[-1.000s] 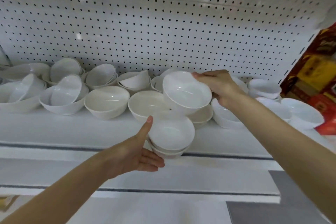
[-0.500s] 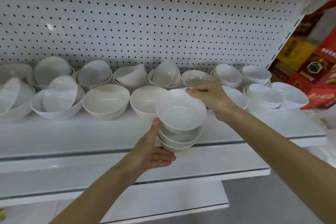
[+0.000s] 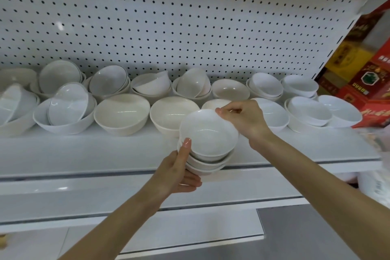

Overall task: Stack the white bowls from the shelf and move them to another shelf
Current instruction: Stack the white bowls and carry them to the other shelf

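A stack of small white bowls (image 3: 207, 161) rests in my left hand (image 3: 176, 172), palm under it and thumb against its left side, in front of the shelf's edge. The top bowl (image 3: 207, 132) sits tilted on the stack. My right hand (image 3: 245, 119) pinches that bowl's far right rim with its fingertips. Behind, the white shelf (image 3: 84, 150) carries several white and cream bowls in two rows, some nested and leaning.
A white pegboard wall (image 3: 168, 17) backs the shelf. Red and yellow boxes (image 3: 363, 82) stand at the right end. Two lower white shelves (image 3: 105, 194) jut out beneath my arms, with grey floor (image 3: 306, 232) at the lower right.
My right hand has brought the bowl down from above the shelf onto the stack in my left hand. The stack has risen slightly toward the shelf's edge.
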